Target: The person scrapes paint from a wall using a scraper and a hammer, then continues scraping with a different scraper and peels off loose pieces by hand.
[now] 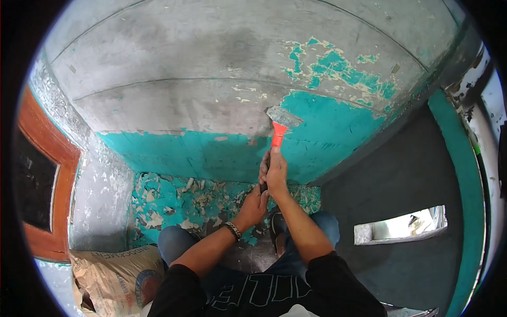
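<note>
Both my hands grip one long-handled scraper (278,131), which has a red collar and a broad metal blade. My right hand (277,171) is wrapped round the handle just below the red part. Lower down, my left hand (254,205) is closed round the dark end of the handle. The blade lies against the wall (174,105), at the border between bare grey surface and turquoise paint (327,119). Above and to the right, ragged turquoise patches (332,66) with pale edges cling to the grey.
Peeled paint flakes (174,203) cover the floor along the wall's foot. A brown paper sack (119,274) stands at lower left, under a wood-framed door or window (47,158). On the right, a dark wall (391,179) has a bright slot-like opening (406,226).
</note>
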`<state>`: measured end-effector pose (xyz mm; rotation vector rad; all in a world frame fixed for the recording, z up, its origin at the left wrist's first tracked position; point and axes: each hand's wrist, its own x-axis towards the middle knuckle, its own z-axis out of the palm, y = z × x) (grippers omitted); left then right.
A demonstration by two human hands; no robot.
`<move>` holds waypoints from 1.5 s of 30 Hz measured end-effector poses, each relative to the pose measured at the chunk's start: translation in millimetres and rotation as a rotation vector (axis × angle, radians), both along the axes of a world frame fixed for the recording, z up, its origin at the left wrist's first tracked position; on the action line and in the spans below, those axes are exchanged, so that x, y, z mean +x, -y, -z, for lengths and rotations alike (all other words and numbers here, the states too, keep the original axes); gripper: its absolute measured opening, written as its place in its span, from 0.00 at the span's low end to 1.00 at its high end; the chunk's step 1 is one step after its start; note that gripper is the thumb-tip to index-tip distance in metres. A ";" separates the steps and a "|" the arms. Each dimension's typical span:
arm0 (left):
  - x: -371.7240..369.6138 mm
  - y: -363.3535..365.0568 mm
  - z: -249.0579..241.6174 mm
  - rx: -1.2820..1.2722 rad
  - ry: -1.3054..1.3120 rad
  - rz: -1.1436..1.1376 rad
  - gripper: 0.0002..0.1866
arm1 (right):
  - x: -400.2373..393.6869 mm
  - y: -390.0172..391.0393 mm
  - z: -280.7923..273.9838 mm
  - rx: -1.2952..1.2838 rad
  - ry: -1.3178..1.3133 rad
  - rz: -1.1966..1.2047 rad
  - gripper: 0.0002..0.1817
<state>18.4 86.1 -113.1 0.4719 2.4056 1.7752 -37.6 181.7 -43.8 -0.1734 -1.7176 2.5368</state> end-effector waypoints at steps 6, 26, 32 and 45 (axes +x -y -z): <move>-4.9 13.7 8.2 -0.049 -0.046 -0.128 0.17 | -8.3 13.6 19.9 -0.134 -0.067 -0.055 0.22; -1.3 54.3 16.0 -0.014 -0.020 -0.161 0.18 | -28.1 61.2 8.1 -0.077 -0.148 -0.050 0.23; 6.7 33.0 7.3 0.012 0.012 -0.100 0.18 | -22.1 45.2 12.4 0.012 -0.169 -0.086 0.24; -0.5 21.8 9.7 0.015 -0.061 -0.058 0.15 | -22.5 29.8 6.2 -0.005 -0.161 -0.095 0.25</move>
